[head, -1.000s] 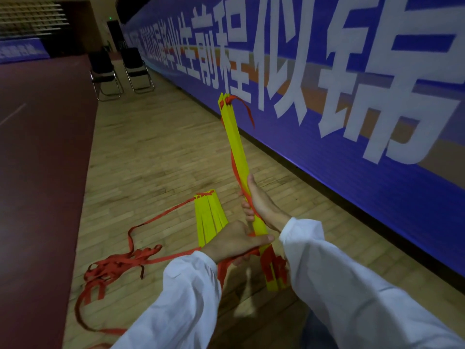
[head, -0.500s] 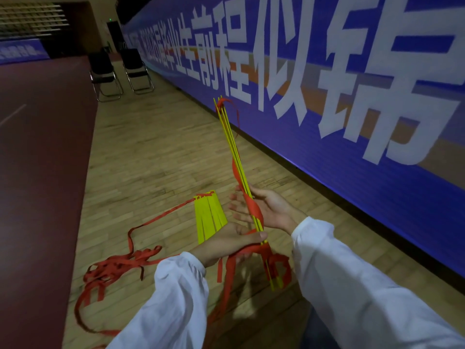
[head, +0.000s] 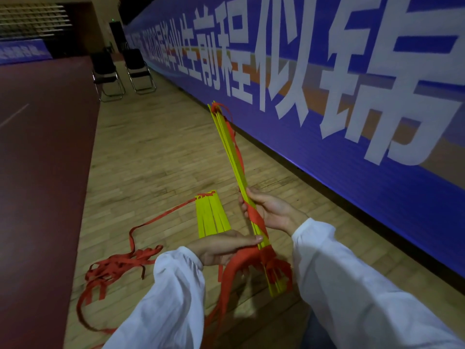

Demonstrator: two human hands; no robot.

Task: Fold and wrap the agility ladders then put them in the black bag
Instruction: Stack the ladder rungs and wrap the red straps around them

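Note:
A stacked bundle of yellow ladder rungs (head: 232, 152) stands tilted in front of me, with a red strap (head: 256, 217) wound around its lower part. My right hand (head: 270, 211) grips the bundle at mid-height, fingers curled round it. My left hand (head: 226, 245) holds the red strap against the bundle's lower end, thumb stretched along it. A second stack of yellow rungs (head: 211, 214) lies on the wooden floor just beyond my left hand. Its loose red straps (head: 118, 267) trail in a tangle to the left. No black bag is in view.
A long blue banner wall (head: 352, 122) with white characters runs along the right. Two black folding chairs (head: 123, 71) stand at the far end. A dark red floor area (head: 42, 172) borders the wooden strip on the left.
The bundle has turned from flat-on to edge-on. My right hand has shifted its hold, and the red strap now crosses the bundle in a further turn. My left hand moved slightly lower.

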